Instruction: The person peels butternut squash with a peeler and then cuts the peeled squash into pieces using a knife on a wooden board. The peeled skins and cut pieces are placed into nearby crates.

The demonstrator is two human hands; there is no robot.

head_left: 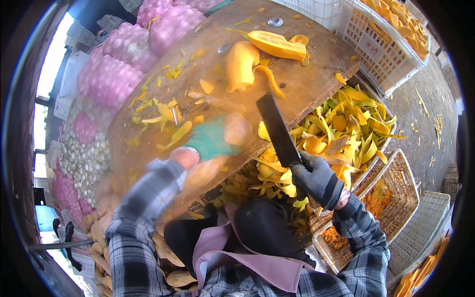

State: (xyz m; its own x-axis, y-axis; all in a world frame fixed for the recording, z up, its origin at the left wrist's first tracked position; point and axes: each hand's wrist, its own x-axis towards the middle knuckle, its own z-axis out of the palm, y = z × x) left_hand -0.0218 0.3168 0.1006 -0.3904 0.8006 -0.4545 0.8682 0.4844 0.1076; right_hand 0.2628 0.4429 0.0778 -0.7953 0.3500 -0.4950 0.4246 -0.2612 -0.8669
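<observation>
My left hand (pixel 213 139), in a green knit glove, grips a pale tan squash (pixel 237 129) near the board's front edge; both are blurred. My right hand (pixel 315 178), in a grey glove with dark fingers, is closed around the handle of a cleaver (pixel 276 128). Its broad dark blade points away from me over the edge of the wooden board (pixel 297 85). Further back on the board lie a peeled orange squash (pixel 241 65) and a halved one (pixel 276 43), cut face up. A metal peeler (pixel 177 113) rests among peel scraps left of my left hand.
Peelings (pixel 341 122) heap up in a container below the board's right edge. A white crate (pixel 382 44) of orange pieces stands back right; a basket (pixel 400 185) with orange pulp is at right. Pink net sacks (pixel 111 81) line the left, with unpeeled squash (pixel 98 256) below.
</observation>
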